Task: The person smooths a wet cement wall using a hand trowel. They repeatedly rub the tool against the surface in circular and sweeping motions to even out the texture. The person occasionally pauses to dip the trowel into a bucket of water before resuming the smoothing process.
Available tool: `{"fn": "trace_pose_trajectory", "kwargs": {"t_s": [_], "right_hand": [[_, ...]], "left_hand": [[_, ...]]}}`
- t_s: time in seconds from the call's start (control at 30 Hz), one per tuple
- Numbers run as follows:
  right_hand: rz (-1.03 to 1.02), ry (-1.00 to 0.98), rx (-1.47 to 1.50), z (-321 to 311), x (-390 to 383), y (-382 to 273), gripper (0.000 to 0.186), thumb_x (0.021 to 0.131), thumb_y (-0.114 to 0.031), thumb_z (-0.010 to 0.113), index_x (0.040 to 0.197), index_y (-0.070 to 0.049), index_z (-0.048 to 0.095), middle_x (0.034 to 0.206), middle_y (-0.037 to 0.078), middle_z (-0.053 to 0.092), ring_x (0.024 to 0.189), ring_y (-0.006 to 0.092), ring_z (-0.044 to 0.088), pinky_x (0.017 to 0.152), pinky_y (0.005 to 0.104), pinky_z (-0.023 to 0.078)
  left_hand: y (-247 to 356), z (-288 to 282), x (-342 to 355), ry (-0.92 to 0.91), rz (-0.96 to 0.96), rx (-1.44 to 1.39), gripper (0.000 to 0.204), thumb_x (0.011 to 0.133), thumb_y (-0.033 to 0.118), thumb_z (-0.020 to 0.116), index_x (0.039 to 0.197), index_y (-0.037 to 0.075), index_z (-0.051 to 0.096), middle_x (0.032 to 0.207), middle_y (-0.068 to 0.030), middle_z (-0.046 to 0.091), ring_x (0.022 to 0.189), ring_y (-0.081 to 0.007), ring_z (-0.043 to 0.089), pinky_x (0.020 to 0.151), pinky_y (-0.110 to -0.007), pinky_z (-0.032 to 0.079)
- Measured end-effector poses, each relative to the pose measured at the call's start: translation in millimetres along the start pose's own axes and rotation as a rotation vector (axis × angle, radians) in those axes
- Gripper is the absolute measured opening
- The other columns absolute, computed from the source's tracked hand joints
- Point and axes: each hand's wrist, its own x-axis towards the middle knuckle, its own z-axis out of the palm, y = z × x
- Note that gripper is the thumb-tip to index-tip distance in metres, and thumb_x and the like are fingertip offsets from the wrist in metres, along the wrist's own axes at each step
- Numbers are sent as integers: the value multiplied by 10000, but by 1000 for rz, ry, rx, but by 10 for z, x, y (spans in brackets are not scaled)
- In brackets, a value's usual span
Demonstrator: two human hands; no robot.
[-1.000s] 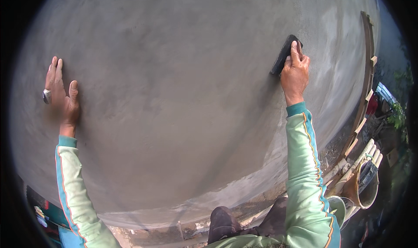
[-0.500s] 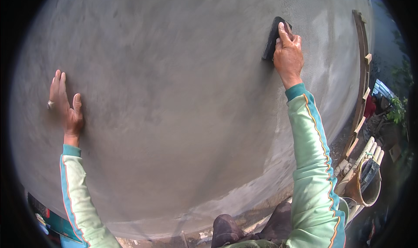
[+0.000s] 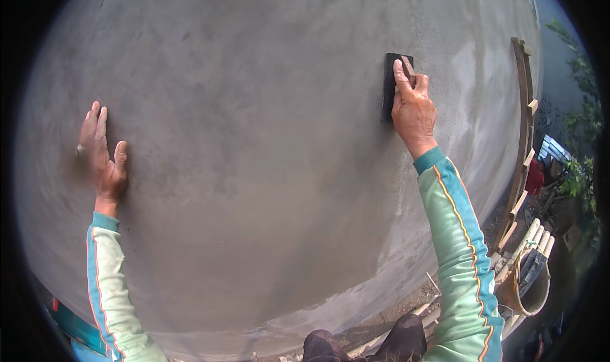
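Observation:
In front of me spreads a grey plastered wall (image 3: pixel 267 171), with darker damp patches and paler strips. My right hand (image 3: pixel 414 113) grips a black rectangular plastering float (image 3: pixel 387 89) by its brownish handle. The float's long side runs nearly upright, and it is against the wall at the upper right. My thumb or a finger lies along the top of the handle. To the left, my left hand (image 3: pixel 105 155) lies against the wall with its fingers stretched upward and its thumb apart. A ring shows on that hand, which holds nothing.
At the right edge stands a wooden ladder-like frame (image 3: pixel 523 108). Below it, a bucket (image 3: pixel 539 292) with a dark tool inside rests by several pale poles (image 3: pixel 543 240). My knees (image 3: pixel 406 340) show at the bottom; a teal object (image 3: pixel 79 327) lies lower left. Green leaves (image 3: pixel 578 178) are far right.
My right hand has brought the float down and slightly left along the wall, turning it more upright. My left hand stays on the wall, while the whole view has shifted slightly.

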Motion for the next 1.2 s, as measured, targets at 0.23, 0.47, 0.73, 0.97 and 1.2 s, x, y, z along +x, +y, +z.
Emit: {"fn": "trace_pose_trajectory", "kwargs": {"t_s": [0.23,0.47,0.73,0.97,1.2], "right_hand": [[-194,10,204,-135,34,-695,529,1002,-123,618,1514,-258,596,1139,153,572,826,349,759,705,464,670],[101,8,-40,-150,968,-118,461,1035,-184,577,1486,-265,625,1216,173,603,841,380,762,711,473,658],[-268,182,121,-176,618,-886,468,974,-105,640,1404,-284,690,1094,87,612,712,274,753,551,402,634],[-406,53,160,-256,343,-1524,496,953,-97,640,1424,-248,676,1112,121,598,785,278,767,609,408,657],[-16,205,-6,-337,2063,-464,411,990,-91,525,1373,-155,660,1274,180,715,1066,431,727,898,543,601]], "left_hand": [[46,45,-12,4,-29,16,674,1108,546,457,1598,83,484,1672,-87,458,1559,-341,375,1278,-465,320],[57,74,31,4,-35,45,699,1100,583,450,1594,89,490,1665,-89,468,1550,-343,386,1271,-474,323],[38,-8,-3,0,-40,43,709,1097,588,454,1588,80,493,1663,-94,471,1546,-348,392,1260,-475,333],[9,-15,-11,-1,-21,67,687,1097,569,470,1584,85,501,1652,-101,482,1517,-363,426,1236,-478,357],[125,131,65,7,-32,23,678,1108,550,458,1588,73,492,1662,-103,469,1553,-344,385,1272,-481,318]]}}
